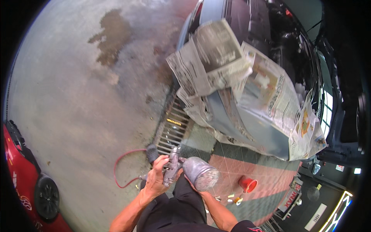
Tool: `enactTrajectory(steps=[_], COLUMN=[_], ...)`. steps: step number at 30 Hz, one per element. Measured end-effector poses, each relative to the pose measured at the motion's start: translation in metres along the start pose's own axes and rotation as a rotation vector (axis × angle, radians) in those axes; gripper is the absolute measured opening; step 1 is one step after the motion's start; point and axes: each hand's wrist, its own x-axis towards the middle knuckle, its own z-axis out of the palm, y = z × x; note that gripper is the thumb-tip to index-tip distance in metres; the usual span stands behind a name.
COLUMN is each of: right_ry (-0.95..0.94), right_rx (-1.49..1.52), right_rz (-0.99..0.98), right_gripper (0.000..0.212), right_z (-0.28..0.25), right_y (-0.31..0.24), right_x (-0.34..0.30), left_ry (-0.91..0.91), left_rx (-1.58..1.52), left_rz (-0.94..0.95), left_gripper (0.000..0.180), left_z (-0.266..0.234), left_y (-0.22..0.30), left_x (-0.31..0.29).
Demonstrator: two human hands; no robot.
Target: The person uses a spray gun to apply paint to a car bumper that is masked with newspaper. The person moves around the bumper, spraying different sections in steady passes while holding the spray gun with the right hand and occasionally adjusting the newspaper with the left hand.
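Note:
In front of my body I hold a spray gun [174,165], its metal surface coated with dried pinkish-grey overspray. My left hand [156,179] is closed round the gun's body, fingers wrapped over it. The gun's paint cup [196,170] points to the right, its end crusted with paint. My right hand [198,189] grips the cup from below; most of its fingers are hidden behind it. Ahead to the right is a car's grey bumper [241,120], surrounded by newspaper sheets [266,83] that cover the adjoining body parts.
A red hose [115,170] curls over the concrete floor [77,104] at my left. A metal drain grate [170,129] runs toward the car. On red and grey floor tiles stand a red cup [247,184] and small scraps. A red car [27,185] is at far left.

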Motion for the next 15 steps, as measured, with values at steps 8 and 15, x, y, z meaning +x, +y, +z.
enactTrajectory(steps=[8,15], right_ry=[0.046,-0.049], right_rx=[-0.322,-0.484], right_rz=[0.080,0.213], right_gripper=[0.078,0.080], right_z=[0.048,0.067], right_y=[-0.264,-0.295], right_x=[0.007,0.055], left_ry=[0.337,0.413], left_rx=[0.090,-0.046], left_rz=[0.051,0.250], left_gripper=[0.043,0.035], left_z=[-0.150,-0.253], left_y=[0.032,0.054], left_x=[0.098,0.255])
